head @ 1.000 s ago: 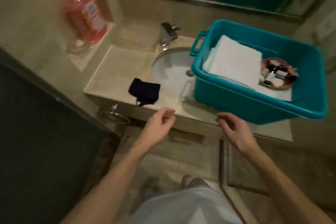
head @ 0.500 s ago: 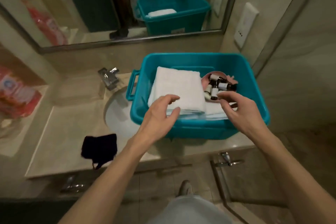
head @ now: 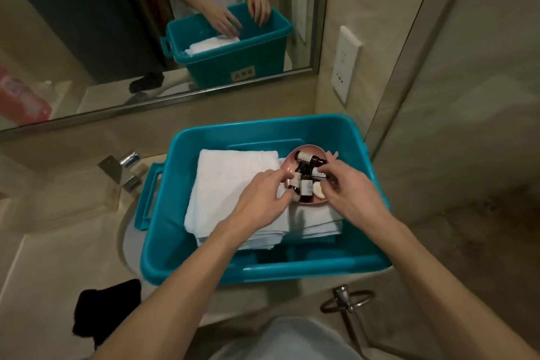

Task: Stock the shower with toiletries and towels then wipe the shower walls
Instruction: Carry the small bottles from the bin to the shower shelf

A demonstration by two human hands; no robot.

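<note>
A teal plastic bin [head: 263, 269] stands on the vanity counter, partly over the sink. Inside lie folded white towels [head: 230, 184], and on them a pink dish [head: 287, 162] with several small dark bottles [head: 306, 184] and a pale round soap [head: 318, 193]. My left hand [head: 263, 196] reaches over the towels, its fingertips curled at the dish's left rim. On the dish's right side, my right hand [head: 347, 187] has its fingers round the far rim and its thumb over a bottle. Both hands hide part of the dish.
A black cloth [head: 105, 310] lies on the counter's front left. The chrome faucet [head: 122, 168] is left of the bin, above the sink basin [head: 128, 231]. A mirror [head: 87, 38] spans the back wall, a wall socket [head: 344, 64] sits on the right, and a towel ring [head: 347, 301] hangs below the counter.
Both hands have moved from below the counter edge up into the bin and closed in on the pink dish. The camera has swung right and nearer to the bin.
</note>
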